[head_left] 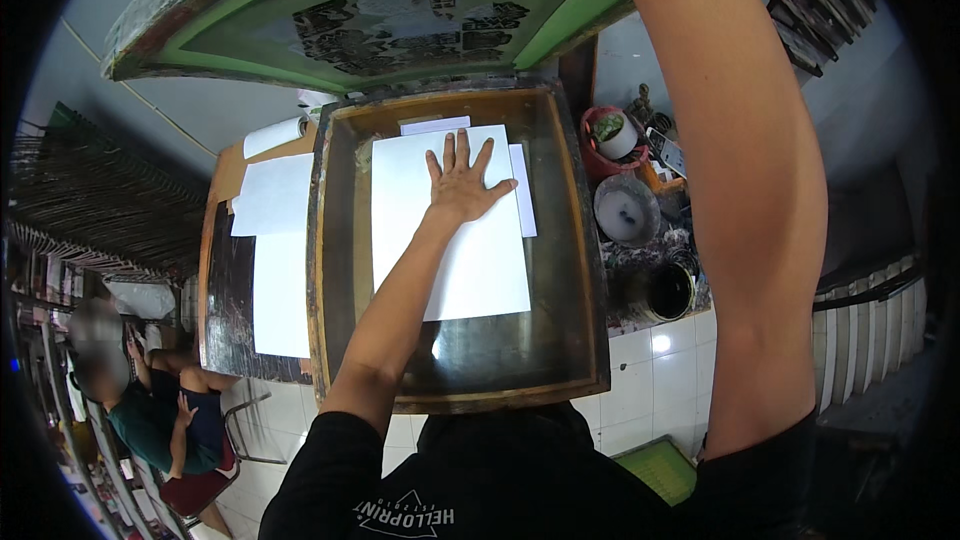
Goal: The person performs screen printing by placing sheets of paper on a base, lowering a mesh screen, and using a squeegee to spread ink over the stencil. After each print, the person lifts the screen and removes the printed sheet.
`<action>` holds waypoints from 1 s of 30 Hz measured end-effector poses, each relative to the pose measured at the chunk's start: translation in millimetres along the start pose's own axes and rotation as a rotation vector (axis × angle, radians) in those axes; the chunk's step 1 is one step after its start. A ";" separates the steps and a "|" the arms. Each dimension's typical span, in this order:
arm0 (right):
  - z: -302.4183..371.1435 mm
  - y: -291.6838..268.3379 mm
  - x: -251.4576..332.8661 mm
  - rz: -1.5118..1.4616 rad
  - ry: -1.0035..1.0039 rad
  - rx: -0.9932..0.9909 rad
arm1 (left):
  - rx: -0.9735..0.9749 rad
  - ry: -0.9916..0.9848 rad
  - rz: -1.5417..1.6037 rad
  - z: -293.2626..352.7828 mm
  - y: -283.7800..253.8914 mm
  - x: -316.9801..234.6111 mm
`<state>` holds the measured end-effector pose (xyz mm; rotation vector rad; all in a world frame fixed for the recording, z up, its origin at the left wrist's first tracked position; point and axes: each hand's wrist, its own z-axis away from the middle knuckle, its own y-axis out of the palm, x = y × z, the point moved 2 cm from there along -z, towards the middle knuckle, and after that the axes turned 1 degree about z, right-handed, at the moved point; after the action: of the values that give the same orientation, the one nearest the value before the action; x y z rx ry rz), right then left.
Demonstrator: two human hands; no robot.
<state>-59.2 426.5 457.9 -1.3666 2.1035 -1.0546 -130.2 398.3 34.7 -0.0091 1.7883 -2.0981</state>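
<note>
My left hand [463,180] lies flat with fingers spread on a sheet of white paper [485,265]. The sheet rests on a dark glossy bed with a wooden rim [592,330]. Pale strips show at its edges, one along the top [435,125] and another strip [525,195] on the right. Beyond the bed, a screen-printing frame [230,50] with green-bordered mesh is tilted up, and dark artwork [400,25] shows on it. My right arm [755,160] reaches up past the frame's right side; its hand is outside the picture.
White sheets [282,290] and a paper roll [275,138] lie on a side table at left. To the right stand a grey bowl [627,210], a red bucket [597,162] and a dark can [668,290]. A seated person [170,420] is at far left, beside racks [110,200].
</note>
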 end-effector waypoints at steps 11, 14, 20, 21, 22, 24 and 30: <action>1.7 1.0 4.3 -0.025 0.014 -0.006 | 0.012 0.003 -0.040 -3.7 -1.8 -0.6; 2.2 3.8 3.5 -0.015 0.019 -0.013 | 0.042 -0.015 -0.070 -8.4 -4.5 -3.4; 0.9 6.5 1.7 0.016 0.027 -0.026 | 0.056 -0.035 -0.099 -20.0 -7.4 -11.1; 0.6 7.4 2.9 0.017 0.027 -0.029 | 0.055 -0.041 -0.108 -21.0 -7.5 -10.4; -0.1 8.4 4.3 0.021 0.028 -0.030 | 0.029 -0.041 -0.099 -22.1 -8.7 -9.6; -0.6 8.6 7.3 0.019 0.028 -0.040 | -0.023 -0.047 -0.081 -21.2 -14.7 -6.8; 17.8 5.1 20.6 -0.068 0.073 -0.015 | -0.661 0.238 0.816 51.0 -105.1 5.8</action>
<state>-58.9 402.5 444.0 -1.4361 2.1342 -1.1337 -152.5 360.3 143.0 0.6869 2.0534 -0.9370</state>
